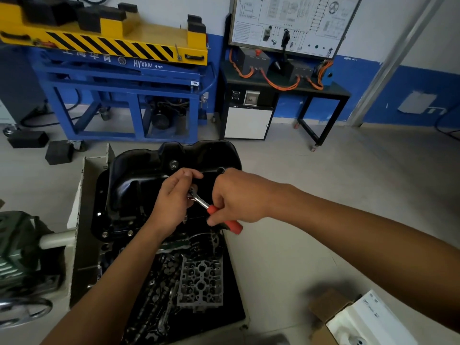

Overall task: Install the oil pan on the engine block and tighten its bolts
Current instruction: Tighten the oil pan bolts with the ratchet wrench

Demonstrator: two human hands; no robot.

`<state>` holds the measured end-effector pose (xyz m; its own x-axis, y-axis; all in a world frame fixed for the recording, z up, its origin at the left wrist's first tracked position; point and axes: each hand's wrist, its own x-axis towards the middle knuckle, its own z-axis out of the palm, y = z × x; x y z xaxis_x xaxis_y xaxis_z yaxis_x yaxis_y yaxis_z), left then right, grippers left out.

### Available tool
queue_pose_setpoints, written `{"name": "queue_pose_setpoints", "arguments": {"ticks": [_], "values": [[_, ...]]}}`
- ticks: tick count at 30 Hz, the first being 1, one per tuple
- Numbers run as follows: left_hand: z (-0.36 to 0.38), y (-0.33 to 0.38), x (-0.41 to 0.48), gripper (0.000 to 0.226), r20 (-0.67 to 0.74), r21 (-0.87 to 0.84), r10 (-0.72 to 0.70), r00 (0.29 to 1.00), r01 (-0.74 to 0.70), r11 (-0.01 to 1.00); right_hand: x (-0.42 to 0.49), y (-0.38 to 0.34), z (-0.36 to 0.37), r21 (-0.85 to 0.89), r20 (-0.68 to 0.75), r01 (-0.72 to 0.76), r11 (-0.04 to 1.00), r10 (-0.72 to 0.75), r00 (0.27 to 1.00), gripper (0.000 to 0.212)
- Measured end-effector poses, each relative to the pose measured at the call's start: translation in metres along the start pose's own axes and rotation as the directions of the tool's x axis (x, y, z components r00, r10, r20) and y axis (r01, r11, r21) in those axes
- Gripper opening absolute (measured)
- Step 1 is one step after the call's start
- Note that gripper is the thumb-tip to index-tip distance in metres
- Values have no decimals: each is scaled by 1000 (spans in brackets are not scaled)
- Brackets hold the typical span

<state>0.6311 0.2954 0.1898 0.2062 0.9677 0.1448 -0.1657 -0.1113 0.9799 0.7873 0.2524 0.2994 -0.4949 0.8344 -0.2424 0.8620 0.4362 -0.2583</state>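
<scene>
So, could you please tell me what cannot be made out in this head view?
- What the ratchet head is seated on: hidden by the left hand, head view.
- Near flange of the oil pan: covered by the left hand and the right hand.
- Cardboard box, lower right: blurred and cut off by the frame edge.
- Print on the wall board: too small to read.

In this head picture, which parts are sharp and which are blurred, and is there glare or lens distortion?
Head view: the left hand and right hand on the ratchet are fairly sharp; the cardboard box at lower right is blurred; soft glare streaks lie on the glossy black oil pan; the wide lens tilts the grey pillar, and the corners darken.
</scene>
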Motion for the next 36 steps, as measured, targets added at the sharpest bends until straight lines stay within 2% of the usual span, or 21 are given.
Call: {"name": "queue_pose_setpoints", "arguments": {"ticks": [3,8,10,14,17,22,26,28,30,36], "values": [[-5,-1,1,32,25,43,-2,1000,1,999,3,5,-4,-110,-25,-47,993,45,999,38],[-4,-3,1,32,109,-56,-37,993,44,997,20,23,0,-324,-270,-108,940,17,963,15],[-1,-4,0,36,138,-45,-56,989,63,997,27,33,5,-327,-325,-106,939,-6,946,14],[0,-2,-1,39,184,-62,-82,980,95,994,30,44,14,-240,-373,5,971,-97,923,30],[-2,1,-2,47,174,-43,-50,983,58,997,27,49,19,-210,-404,23,977,-108,908,33],[-1,1,1,27,7,22,32,999,-33,999,18,48,12,-213,-364,-28,977,-52,930,25],[6,2,4,29,-94,82,33,995,-26,996,2,39,8,-1,-263,-32,999,31,964,27],[11,1,5,28,-115,100,42,993,-30,994,-6,30,10,102,-158,-25,994,41,987,32],[14,-1,4,24,-120,98,64,991,-52,994,-8,21,13,126,-90,-16,992,28,996,42],[15,-5,5,25,-143,132,114,983,-96,987,0,4,26,169,-70,-3,986,15,997,56]]}}
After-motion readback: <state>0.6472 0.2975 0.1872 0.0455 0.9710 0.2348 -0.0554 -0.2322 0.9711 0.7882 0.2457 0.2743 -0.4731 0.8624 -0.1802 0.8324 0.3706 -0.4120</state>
